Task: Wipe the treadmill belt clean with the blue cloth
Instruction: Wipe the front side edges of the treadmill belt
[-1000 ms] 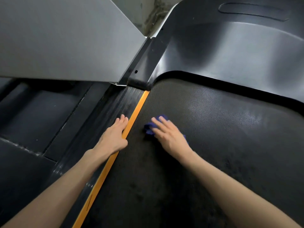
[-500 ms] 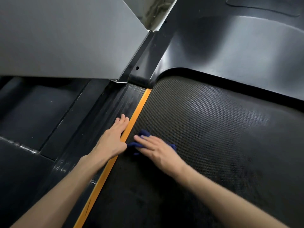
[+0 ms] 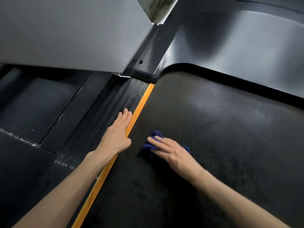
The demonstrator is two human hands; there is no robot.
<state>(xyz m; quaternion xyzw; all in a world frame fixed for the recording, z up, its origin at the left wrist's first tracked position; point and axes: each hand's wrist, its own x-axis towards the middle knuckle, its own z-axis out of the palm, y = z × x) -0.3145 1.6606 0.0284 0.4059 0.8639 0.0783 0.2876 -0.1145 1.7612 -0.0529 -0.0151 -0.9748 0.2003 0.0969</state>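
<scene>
The dark textured treadmill belt (image 3: 213, 132) fills the right and lower part of the head view. A crumpled blue cloth (image 3: 152, 145) lies on the belt near its left edge. My right hand (image 3: 171, 152) lies flat on the cloth with fingers stretched out, pressing it onto the belt; most of the cloth is hidden under the hand. My left hand (image 3: 116, 135) rests flat with fingers together on the ribbed black side rail (image 3: 105, 122), its edge touching the orange strip (image 3: 139, 106) beside the belt.
A glossy black motor cover (image 3: 238, 51) curves over the belt's far end. A grey slanted upright panel (image 3: 69, 33) rises at the upper left. Dark floor panels (image 3: 32, 106) lie left of the rail. Dark stains mark the near belt.
My right hand slid the cloth left to the orange strip, then back right and slightly nearer on the belt. My left hand stayed on the rail.
</scene>
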